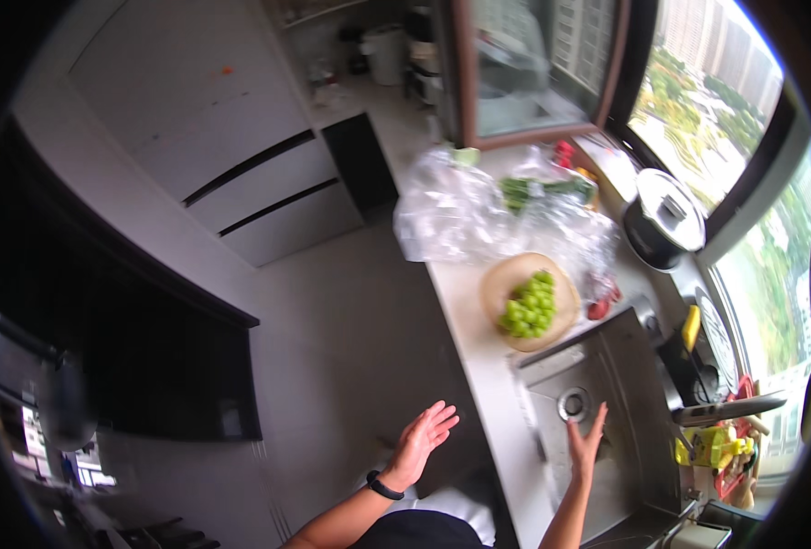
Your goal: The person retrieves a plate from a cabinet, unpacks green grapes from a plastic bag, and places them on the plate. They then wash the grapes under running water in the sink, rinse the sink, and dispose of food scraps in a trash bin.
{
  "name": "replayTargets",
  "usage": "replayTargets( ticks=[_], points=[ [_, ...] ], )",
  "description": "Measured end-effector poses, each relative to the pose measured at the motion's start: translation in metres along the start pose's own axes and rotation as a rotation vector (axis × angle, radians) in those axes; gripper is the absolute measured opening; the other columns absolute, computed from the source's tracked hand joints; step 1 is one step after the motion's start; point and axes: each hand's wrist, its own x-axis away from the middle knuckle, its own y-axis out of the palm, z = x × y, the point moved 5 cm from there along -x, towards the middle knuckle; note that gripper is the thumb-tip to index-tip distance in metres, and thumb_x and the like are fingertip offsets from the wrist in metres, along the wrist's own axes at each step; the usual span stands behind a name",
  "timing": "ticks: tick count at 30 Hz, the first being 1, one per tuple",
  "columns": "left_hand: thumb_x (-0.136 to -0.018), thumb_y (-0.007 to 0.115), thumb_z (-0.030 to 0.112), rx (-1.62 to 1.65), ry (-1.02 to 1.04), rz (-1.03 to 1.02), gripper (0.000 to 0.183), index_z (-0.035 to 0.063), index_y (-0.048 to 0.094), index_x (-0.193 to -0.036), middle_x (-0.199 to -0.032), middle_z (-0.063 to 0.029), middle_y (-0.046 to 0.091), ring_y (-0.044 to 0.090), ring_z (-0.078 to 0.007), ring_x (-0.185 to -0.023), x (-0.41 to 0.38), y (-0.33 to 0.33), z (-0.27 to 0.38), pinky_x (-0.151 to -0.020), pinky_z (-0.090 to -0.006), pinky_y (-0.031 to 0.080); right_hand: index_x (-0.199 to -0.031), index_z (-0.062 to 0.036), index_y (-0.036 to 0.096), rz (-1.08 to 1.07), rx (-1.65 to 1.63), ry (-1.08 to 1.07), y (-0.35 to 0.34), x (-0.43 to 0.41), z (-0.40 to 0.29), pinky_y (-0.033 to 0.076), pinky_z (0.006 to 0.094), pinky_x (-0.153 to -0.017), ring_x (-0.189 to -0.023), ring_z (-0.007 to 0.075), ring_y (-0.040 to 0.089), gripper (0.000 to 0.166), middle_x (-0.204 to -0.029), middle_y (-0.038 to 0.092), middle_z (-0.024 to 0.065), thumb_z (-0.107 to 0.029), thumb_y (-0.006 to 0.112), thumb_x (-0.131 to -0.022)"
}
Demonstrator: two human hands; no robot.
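My left hand (422, 442), with a black band on its wrist, hangs over the floor beside the counter edge. Its fingers are spread and nothing is in it. Over the stainless steel sink (625, 370) is my right hand (586, 439), thumb and fingers apart, holding nothing. Close to its thumb in the picture is the sink drain (574, 405). Beyond the sink, a bunch of green grapes (530, 307) lies on a round, pale tan plate or board (498, 285) on the white counter (477, 350).
Clear plastic bags (446, 206), some with leafy greens (515, 193), cover the far counter. A lidded pot (664, 219) stands by the window. Right of the sink are a faucet (728, 410) and a yellow bottle (704, 446). An open window sash (539, 141) juts over the counter.
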Motion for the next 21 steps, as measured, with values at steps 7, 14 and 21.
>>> replayTargets(
  ticks=[7, 14, 21],
  points=[
    [-0.102, 0.044, 0.045, 0.035, 0.348, 0.349, 0.062, 0.0036, 0.037, -0.148, -0.149, -0.0141, 0.046, 0.048, -0.0219, -0.134, 0.102, -0.235, 0.146, -0.11, -0.0358, 0.034, -0.13, 0.0029, 0.056, 0.033, -0.496, -0.457, 0.202, 0.087, -0.292, 0.038, 0.0373, -0.108, -0.123, 0.0262, 0.054, 0.037, -0.13, 0.06, 0.0161, -0.009, 0.06, -0.095],
    [-0.098, 0.06, 0.028, 0.055, 0.876, 1.135, 0.036, 0.0056, 0.058, -0.127, -0.125, -0.0107, 0.061, 0.058, -0.0196, -0.116, 0.241, -0.477, 0.271, -0.103, -0.0367, 0.04, -0.12, 0.0004, 0.063, -0.686, -0.455, -0.807, 0.458, 0.274, -0.526, 0.04, 0.0368, -0.106, -0.12, 0.0254, 0.057, 0.029, -0.122, 0.065, 0.0137, -0.013, 0.062, -0.094],
    [-0.098, 0.063, 0.017, -0.174, 1.231, 2.027, 0.02, 0.0009, 0.062, -0.11, -0.105, -0.0058, 0.065, 0.059, -0.012, -0.097, 0.408, -0.672, 0.333, -0.087, -0.0298, 0.048, -0.114, -0.0025, 0.067, -1.291, -0.438, -1.091, 0.672, 0.501, -0.679, 0.042, 0.0369, -0.103, -0.114, 0.0279, 0.061, 0.023, -0.117, 0.067, 0.0153, -0.005, 0.064, -0.091]
  ],
)
